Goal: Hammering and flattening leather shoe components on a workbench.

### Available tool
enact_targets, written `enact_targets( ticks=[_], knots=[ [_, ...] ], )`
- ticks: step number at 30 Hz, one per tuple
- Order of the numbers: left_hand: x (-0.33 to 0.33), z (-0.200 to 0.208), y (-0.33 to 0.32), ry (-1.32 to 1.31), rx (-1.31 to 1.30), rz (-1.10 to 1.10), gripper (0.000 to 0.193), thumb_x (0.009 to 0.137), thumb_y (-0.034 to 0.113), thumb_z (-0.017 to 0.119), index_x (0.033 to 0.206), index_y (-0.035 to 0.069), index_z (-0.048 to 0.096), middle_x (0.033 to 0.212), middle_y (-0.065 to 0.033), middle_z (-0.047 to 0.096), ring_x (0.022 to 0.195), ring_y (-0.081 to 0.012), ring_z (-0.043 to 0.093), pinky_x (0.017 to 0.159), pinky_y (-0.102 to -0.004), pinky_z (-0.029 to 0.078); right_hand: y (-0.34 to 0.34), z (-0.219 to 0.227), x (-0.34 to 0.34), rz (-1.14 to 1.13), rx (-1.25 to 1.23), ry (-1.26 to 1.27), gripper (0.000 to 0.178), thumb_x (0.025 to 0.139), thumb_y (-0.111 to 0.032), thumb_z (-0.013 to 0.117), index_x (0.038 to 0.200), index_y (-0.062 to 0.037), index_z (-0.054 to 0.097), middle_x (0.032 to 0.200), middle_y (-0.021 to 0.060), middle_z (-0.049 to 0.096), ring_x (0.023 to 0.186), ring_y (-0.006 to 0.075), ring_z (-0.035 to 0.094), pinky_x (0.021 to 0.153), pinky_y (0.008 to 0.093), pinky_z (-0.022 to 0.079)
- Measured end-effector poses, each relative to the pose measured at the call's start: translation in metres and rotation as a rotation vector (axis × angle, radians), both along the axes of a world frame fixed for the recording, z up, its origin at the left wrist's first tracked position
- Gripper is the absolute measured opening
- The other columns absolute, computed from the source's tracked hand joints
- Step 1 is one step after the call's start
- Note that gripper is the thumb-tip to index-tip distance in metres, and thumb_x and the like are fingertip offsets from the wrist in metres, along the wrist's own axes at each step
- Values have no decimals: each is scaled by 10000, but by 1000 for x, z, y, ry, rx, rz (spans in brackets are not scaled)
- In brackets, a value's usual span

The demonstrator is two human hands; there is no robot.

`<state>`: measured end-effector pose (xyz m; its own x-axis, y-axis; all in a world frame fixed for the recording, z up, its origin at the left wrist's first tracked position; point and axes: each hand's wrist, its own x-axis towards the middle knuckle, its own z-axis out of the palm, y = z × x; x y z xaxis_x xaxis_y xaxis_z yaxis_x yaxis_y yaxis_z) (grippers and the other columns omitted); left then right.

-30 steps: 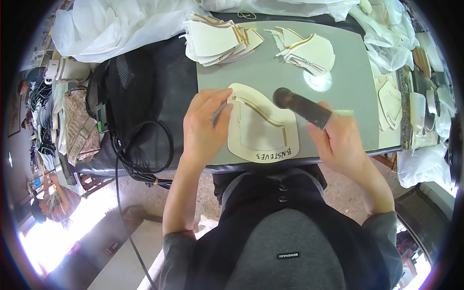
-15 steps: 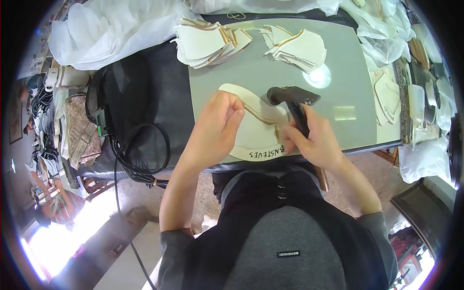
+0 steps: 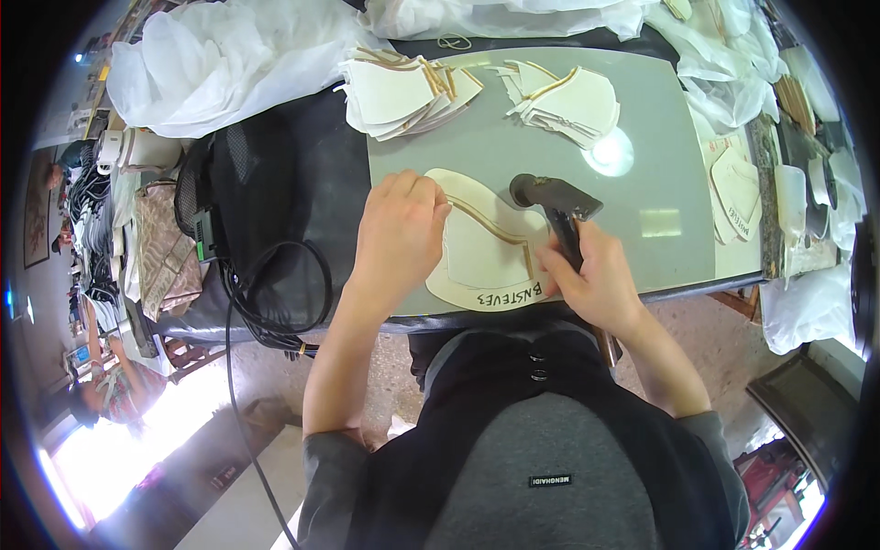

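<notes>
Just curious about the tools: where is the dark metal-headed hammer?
In the head view, right of centre: the hammer is in the person's right hand, its head over the flat grey board, beside the cream rounded template.

Bare forearms (image 3: pixel 341 362) stretch from the near side, left hand (image 3: pixel 400 234) curled, right hand (image 3: pixel 602 282) wrapped in a grip.

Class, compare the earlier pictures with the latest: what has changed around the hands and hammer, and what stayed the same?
The right hand has moved left to the right edge of the white piece, turning the hammer so its handle shows. The left hand now covers more of the left edge, fingers curled. The hammer stays held; the left stack and right stack look unmoved.
</notes>
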<state>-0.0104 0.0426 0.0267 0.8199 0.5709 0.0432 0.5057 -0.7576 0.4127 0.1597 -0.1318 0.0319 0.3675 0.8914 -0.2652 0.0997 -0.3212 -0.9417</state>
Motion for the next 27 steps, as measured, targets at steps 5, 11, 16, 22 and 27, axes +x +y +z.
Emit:
enact_targets(
  ticks=[5,11,16,22,27],
  knots=[
    [-4,11,-4,-135,-501,119,67,936,59,585,920,-2,563,936,-100,632,826,-180,589,731,-321,476,-1,-2,0,43,36,-90,247,909,-33,617,1104,58,495,710,97,621,547,214,664,524,322,518],
    [-1,6,-11,-428,-446,214,141,937,78,601,1046,-8,577,1024,-100,635,878,-169,592,768,-305,484,1,-1,1,46,7,-94,259,908,-40,621,1114,59,500,712,99,622,549,219,670,522,324,516],
    [-1,-2,-7,-299,-193,114,238,872,67,666,1103,13,654,1016,-98,616,892,-212,588,765,-319,480,2,0,-1,26,35,-108,183,901,-34,639,1009,48,516,693,88,614,548,185,659,512,303,509],
    [5,-5,-6,-266,-362,62,225,814,43,705,1036,21,677,1029,-119,587,935,-276,580,784,-338,478,-3,-3,-2,23,35,-131,137,906,-37,648,906,39,534,687,80,611,553,150,649,506,282,506],
    [9,5,1,-179,-134,-177,300,754,99,753,1018,40,625,1115,-138,563,1023,-298,541,885,-355,461,-3,-5,-3,15,-3,-90,289,894,-64,653,1125,42,517,685,101,633,551,238,668,527,341,510]
  ],
)
